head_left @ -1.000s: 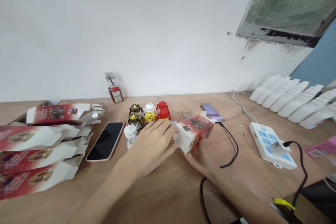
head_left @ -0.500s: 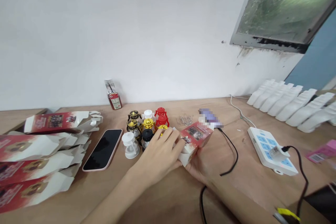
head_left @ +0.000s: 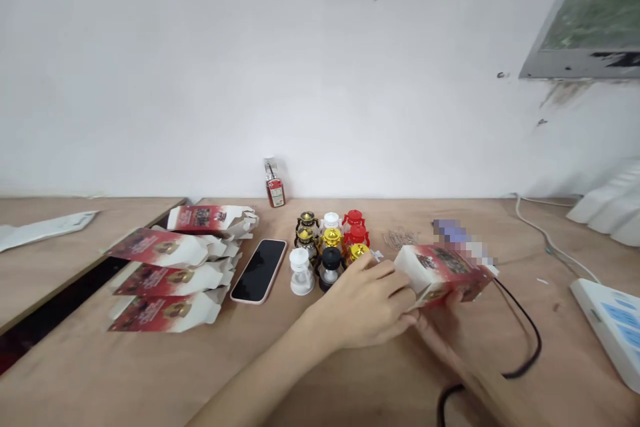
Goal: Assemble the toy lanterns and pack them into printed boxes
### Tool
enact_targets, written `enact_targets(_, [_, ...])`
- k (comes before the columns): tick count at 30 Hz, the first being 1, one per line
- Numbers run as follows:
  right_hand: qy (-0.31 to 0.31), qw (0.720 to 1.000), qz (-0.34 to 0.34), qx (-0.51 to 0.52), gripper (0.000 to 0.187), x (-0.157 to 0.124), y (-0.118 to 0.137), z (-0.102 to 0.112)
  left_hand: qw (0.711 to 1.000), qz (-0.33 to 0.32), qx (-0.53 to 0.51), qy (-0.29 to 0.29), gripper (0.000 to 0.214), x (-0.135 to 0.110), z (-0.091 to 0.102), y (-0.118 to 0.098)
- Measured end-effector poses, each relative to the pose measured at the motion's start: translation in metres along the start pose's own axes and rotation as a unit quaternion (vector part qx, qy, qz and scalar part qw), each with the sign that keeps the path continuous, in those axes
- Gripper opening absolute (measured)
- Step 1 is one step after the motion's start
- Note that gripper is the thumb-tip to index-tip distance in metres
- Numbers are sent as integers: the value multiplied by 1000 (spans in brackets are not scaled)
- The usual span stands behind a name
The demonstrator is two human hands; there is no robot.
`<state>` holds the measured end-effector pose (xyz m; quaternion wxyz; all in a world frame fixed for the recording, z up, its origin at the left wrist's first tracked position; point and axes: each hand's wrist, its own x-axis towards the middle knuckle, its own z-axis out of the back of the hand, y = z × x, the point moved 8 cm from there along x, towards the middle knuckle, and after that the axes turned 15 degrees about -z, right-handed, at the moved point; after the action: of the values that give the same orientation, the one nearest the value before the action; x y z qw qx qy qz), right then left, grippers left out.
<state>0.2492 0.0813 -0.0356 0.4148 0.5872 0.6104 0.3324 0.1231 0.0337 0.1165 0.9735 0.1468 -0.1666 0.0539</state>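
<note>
A red-and-white printed cardboard box (head_left: pixel 443 267) is held above the table, lying on its side. My right hand (head_left: pixel 443 330) grips it from below and behind, its thumb against the printed side. At the box's white left end is my left hand (head_left: pixel 373 300), fingers bent and pressed to the edge of that end. Whether its fingertips pinch a flap is hidden. Just beyond my left hand stand several small toy lanterns: a white one (head_left: pixel 301 272), a black one (head_left: pixel 331 268), red ones (head_left: pixel 357 238), and gold and bronze ones. My left fingers partly cover the nearest gold lantern (head_left: pixel 359 251).
Several open boxes (head_left: pixel 173 280) lie stacked at the left, beside a phone (head_left: pixel 260 271). A small red-labelled bottle (head_left: pixel 275 188) stands near the wall. Thin metal wire pieces (head_left: pixel 400 239), a black cable (head_left: pixel 533 347) and a power strip (head_left: pixel 610 327) are to the right.
The view has swung left, so things sit further right in it. The box has turned in my hands, its white left end now facing my left fingers more squarely. Both hands stay on it.
</note>
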Motion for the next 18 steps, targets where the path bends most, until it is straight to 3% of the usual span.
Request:
enact_targets(4, [49, 992, -70, 88, 48, 3, -12, 1, 998, -14, -61, 3, 24, 2, 4, -4])
enact_targets(11, [25, 996, -66, 55, 52, 1, -7, -3, 999, -15, -17, -30, 23, 4, 5, -6])
enact_targets(18, [45, 988, -68, 131, 54, -6, 9, -13, 1000, -8, -7, -22, 18, 3, -2, -5])
